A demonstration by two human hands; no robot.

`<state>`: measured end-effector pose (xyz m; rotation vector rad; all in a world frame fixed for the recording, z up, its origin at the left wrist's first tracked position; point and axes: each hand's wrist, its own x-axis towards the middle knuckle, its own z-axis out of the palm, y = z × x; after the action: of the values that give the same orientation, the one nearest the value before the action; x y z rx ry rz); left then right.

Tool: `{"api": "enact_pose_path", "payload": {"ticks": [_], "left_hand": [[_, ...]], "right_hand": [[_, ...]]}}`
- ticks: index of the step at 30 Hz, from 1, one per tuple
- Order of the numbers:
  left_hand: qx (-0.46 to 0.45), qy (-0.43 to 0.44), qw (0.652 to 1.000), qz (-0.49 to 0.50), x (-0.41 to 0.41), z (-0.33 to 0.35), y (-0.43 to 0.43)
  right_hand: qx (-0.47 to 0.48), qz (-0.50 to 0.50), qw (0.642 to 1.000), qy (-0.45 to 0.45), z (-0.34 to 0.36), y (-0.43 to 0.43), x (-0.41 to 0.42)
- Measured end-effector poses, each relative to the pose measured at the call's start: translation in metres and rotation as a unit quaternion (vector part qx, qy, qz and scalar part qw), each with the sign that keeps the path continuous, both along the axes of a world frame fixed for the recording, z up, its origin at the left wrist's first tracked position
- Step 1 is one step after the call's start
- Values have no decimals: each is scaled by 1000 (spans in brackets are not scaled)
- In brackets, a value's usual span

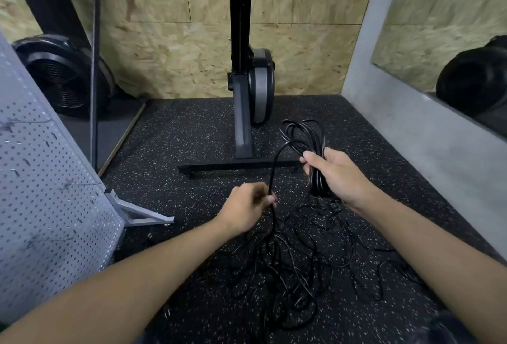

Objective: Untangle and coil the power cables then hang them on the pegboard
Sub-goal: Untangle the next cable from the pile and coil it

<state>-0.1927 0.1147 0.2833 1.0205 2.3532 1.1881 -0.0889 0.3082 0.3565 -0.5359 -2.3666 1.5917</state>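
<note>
Back wall: chipboard panels (301,50) are spanning it.
Floor: speckled black rubber matting (178,130) is covering it.
Machine: a black exercise frame (241,113) is standing upright by the panels.
Right: a mirror (439,28) is hanging on a grey wall (397,130).

Nothing here can be read. The pegboard (49,179) at 9 o'clock, the cables (274,261) at 6 o'clock and the machine (241,113) at 12 o'clock show no legible text, label, brand, number or sign.
</note>
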Motion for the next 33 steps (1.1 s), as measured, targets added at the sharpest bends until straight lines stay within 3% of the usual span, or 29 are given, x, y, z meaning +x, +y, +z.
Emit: {"api": "enact_pose_path", "payload": {"ticks": [3, 5, 7, 10, 12, 15, 20, 24, 28, 33], "left_hand": [[75, -22, 996, 42, 2, 40, 4], [204, -71, 973, 75, 2, 75, 4], [269, -115, 952, 92, 1, 88, 2], [192, -169, 963, 89, 5, 74, 1], [205, -191, 955, 95, 4, 72, 4], [232, -200, 949, 77, 0, 74, 4], [134, -169, 973, 79, 2, 49, -1], [197, -187, 958, 88, 5, 53, 3], [191, -185, 958, 110, 7, 54, 3], [171, -93, 976, 96, 1, 61, 0]], "right_hand": [[71, -39, 997, -6, 3, 5, 6], [58, -53, 996, 50, 15, 6, 8], [65, -52, 991, 106, 26, 2, 7], [144, -41, 988, 46, 18, -1, 3], [165, -32, 985, -29, 4, -2, 2], [121, -48, 991, -24, 4, 2, 0], [79, -20, 995, -56, -7, -9, 1], [-37, -12, 999, -34, -15, -21, -4], [6, 23, 998, -52, -24, -28, -5], [-13, 78, 995, -60, -22, -32, -2]]}}
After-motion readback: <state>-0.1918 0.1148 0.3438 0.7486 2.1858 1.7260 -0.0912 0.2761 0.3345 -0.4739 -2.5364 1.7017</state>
